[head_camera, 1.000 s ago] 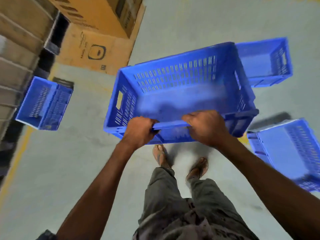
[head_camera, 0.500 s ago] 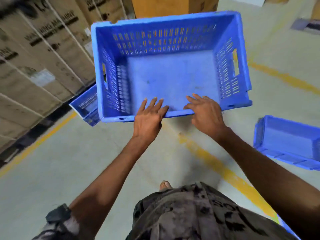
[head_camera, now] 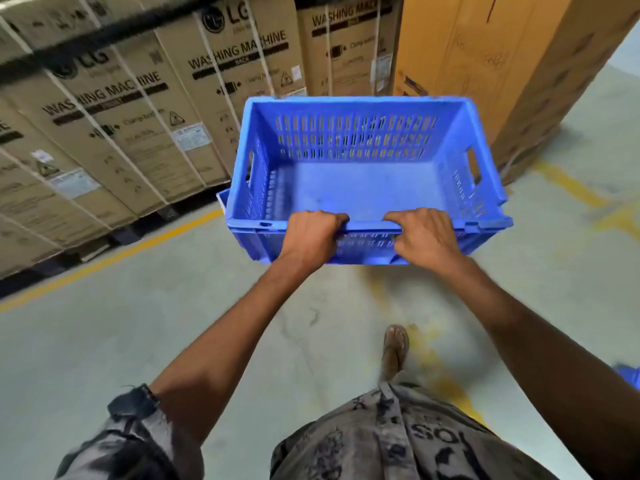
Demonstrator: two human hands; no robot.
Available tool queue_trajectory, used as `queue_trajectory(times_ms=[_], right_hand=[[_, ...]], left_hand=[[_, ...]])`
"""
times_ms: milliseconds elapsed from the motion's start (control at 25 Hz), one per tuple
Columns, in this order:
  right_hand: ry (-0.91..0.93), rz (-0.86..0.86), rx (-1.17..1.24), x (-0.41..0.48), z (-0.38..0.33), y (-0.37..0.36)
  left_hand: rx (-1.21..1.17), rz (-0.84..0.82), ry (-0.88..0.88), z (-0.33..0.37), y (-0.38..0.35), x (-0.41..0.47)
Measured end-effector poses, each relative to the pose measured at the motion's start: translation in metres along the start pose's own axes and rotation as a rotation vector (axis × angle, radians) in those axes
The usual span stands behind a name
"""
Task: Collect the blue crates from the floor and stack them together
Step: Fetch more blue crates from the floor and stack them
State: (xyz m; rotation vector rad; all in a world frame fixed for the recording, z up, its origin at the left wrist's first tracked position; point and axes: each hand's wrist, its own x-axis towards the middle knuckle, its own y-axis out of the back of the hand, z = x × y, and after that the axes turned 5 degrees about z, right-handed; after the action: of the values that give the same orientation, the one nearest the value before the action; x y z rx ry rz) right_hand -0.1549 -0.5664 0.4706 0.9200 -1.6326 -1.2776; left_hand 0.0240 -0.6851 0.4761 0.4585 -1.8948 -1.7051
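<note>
While held off the floor ahead of me, 1 blue crate sits with its open top facing up and its near rim under both my hands. My left hand and right hand are each clenched over that rim, side by side, fingers curled inside. Its slotted interior holds nothing. Behind its left wall, 1 corner of a second crate shows. Strapped washing-machine cartons line the far side.

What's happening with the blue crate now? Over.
Left hand and right hand both grip the blue crate's near rim. Crate empty, carried. Washing machine boxes ahead.
</note>
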Motion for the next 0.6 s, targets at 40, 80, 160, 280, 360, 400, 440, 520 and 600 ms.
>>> queue_trajectory(times_ms=[40, 80, 160, 280, 360, 400, 440, 520, 600], right_hand=[[0.040, -0.021, 0.002, 0.030, 0.003, -0.006], [0.085, -0.041, 0.008, 0.058, 0.005, -0.011], [0.173, -0.108, 0.024, 0.109, 0.007, -0.028], [0.275, -0.176, 0.043, 0.176, 0.010, -0.057], [0.328, -0.258, 0.039, 0.211, 0.011, -0.079], [0.336, -0.303, 0.052, 0.227, 0.011, -0.089], [0.341, -0.345, 0.074, 0.247, 0.009, -0.100], [0.328, -0.411, 0.127, 0.282, -0.001, -0.122], [0.291, -0.478, 0.178, 0.317, -0.019, -0.145]], left_hand=[[-0.019, -0.002, 0.036, -0.011, -0.010, 0.019], [-0.043, -0.009, 0.078, -0.022, -0.019, 0.037], [-0.084, -0.073, 0.151, -0.045, -0.038, 0.068], [-0.142, -0.158, 0.254, -0.079, -0.053, 0.112], [-0.150, -0.204, 0.300, -0.098, -0.064, 0.134], [-0.155, -0.229, 0.312, -0.106, -0.069, 0.144], [-0.160, -0.244, 0.328, -0.116, -0.075, 0.157], [-0.165, -0.278, 0.370, -0.139, -0.087, 0.176], [-0.194, -0.348, 0.428, -0.170, -0.110, 0.190]])
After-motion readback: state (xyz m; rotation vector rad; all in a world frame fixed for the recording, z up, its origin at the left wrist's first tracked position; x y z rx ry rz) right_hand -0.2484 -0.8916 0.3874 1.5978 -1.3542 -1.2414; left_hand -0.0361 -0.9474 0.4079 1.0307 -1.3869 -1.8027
